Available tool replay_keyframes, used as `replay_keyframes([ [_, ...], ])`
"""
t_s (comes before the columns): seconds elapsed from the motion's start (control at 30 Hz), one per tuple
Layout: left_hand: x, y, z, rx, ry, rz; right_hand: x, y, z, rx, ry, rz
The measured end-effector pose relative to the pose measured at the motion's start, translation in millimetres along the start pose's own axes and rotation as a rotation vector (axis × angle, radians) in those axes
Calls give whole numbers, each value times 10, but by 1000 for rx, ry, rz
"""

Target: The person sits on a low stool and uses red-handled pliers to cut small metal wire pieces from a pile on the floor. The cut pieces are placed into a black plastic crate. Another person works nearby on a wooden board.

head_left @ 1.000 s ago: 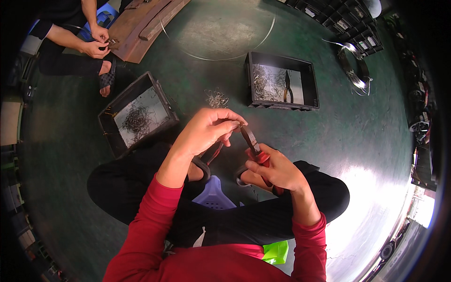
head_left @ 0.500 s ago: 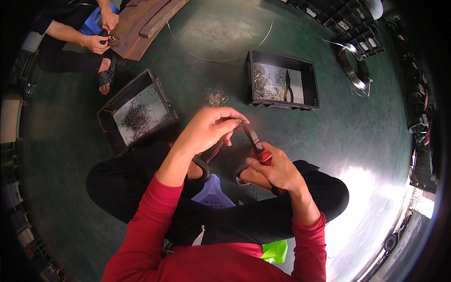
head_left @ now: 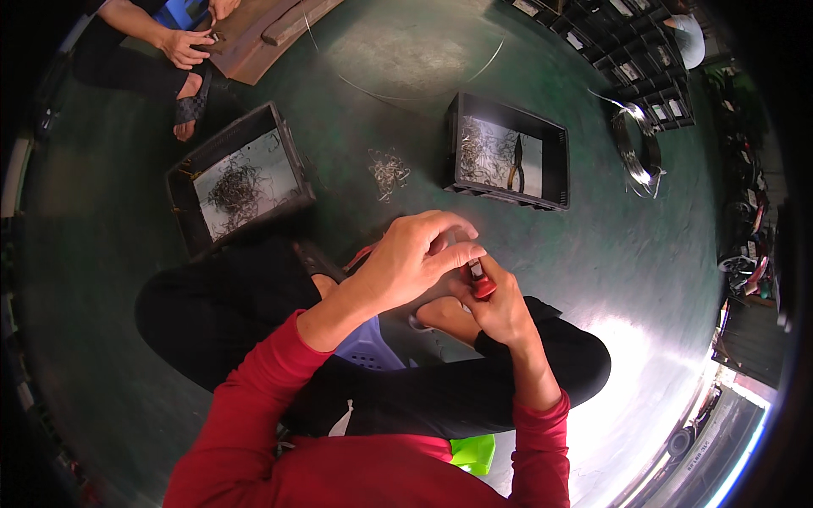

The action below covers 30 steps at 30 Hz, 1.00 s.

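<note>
My right hand (head_left: 504,306) is wrapped round a pair of pliers (head_left: 482,286) with red handles. The jaws point up and away from me, largely hidden behind my left hand (head_left: 415,258). Curled at the jaws, that hand has its thumb and forefinger drawn close together; whatever lies between them is too small or too covered to make out. Beyond my hands, a small heap of bent wire pieces (head_left: 389,173) lies on the green floor.
At the left stands a black crate (head_left: 292,152) of bent wires; a black crate (head_left: 555,169) at the right holds wires and other pliers (head_left: 517,161). A wire coil (head_left: 635,152) and stacked crates (head_left: 631,51) stand far right. A co-worker's hand (head_left: 182,48) works beside a wooden board (head_left: 246,51).
My left hand has moved right and slightly nearer, now covering the plier jaws that showed before. The pliers have turned more upright in my right hand. The whole view has shifted a little.
</note>
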State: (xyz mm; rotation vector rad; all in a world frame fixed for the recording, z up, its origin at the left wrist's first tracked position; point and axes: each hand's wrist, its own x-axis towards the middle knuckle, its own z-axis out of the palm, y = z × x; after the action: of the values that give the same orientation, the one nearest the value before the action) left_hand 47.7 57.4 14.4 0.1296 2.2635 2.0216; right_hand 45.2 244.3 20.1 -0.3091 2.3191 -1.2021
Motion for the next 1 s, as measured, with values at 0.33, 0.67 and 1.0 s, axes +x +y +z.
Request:
replay_keyframes([
  [0.33,112,-206,-375,-723,-478,-306,-33,19,-112,8,-98,38],
  [0.67,9,-47,-248,-234,-195,-131,-74,-54,-199,-44,-112,27],
  [1.0,-37,-30,-76,-158,-119,-35,-77,46,-176,-84,-34,-10],
])
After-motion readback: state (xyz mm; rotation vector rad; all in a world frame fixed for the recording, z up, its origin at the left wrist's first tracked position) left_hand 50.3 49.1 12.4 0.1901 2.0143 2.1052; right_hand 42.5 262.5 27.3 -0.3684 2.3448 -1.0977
